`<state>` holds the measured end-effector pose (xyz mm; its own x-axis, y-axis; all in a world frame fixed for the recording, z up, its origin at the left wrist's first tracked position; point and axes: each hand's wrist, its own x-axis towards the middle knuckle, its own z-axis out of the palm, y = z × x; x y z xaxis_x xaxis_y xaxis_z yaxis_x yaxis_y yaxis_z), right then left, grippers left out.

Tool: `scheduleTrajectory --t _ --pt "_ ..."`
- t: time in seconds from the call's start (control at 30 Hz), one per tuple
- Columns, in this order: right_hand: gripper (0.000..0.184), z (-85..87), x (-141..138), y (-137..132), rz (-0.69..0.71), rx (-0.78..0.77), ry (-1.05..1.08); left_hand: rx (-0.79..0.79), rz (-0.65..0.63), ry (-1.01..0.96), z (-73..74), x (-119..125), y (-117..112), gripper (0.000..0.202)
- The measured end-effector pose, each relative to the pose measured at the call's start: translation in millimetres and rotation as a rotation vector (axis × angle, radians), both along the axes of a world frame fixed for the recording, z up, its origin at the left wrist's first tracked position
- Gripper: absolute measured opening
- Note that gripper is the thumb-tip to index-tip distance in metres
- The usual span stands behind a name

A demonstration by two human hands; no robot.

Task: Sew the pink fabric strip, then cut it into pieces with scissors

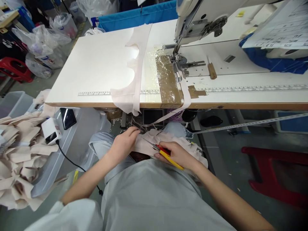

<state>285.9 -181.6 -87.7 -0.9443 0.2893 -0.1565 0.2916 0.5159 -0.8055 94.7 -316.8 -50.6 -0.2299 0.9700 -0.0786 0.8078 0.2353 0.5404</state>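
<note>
While the seated person bends over a lapful of work, I can see the right hand [176, 154] wrapped round a pair of scissors [168, 157] with red and yellow handles, blades pointing toward the other hand. The left hand [125, 141] has its fingertips drawn together at the edge of the pale pink cloth [141, 146] bunched over the thighs; whether they pinch fabric or a loose thread, I can't tell from where I stand. Nothing shows between the blades, so I'd judge that whatever is to be trimmed there isn't cut through yet.

Just beyond the fingers, a narrow pale strip [186, 93] runs up over the front edge of the table [91, 64] to the machine, uncut along the stretch I can see. To the left, a clear plastic bin [79, 138] sits beside a great heap of pieces [26, 150]; they look separate, though I can't say which are finished.

Further off, a larger scalloped piece [137, 77] lies spread on the tabletop, its end drooping over the front, well apart from the needle; that one seems to be waiting. Past it stands the sewing machine [202, 19], a wooden-handled tool [212, 70] lying near its foot.
</note>
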Motion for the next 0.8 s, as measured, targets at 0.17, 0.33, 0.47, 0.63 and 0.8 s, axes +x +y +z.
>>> scheduleTrajectory --t 0.17,0.33,0.47,0.63,0.8 --pt "0.039 -0.5 14.5 -7.0 -0.058 -0.062 0.009 -0.217 -0.273 0.533 15.2 -6.9 57.8 0.032" --pt "0.042 -2.2 32.6 0.0 -0.17 -0.079 -0.028 -0.339 0.053 0.273 -6.8 -48.4 36.5 0.024" --pt "0.05 -9.1 43.8 3.8 -0.228 -0.149 -0.087 -0.442 0.158 0.096 -42.1 -56.5 -14.9 0.019" --pt "0.047 -10.2 35.4 0.8 -0.073 -0.362 -0.163 -0.311 0.273 -0.508 -51.9 -9.8 -35.8 0.033" --pt "0.05 2.8 15.2 3.0 0.083 -0.361 -0.178 -0.071 0.441 -1.242 -27.1 18.5 -23.5 0.044"
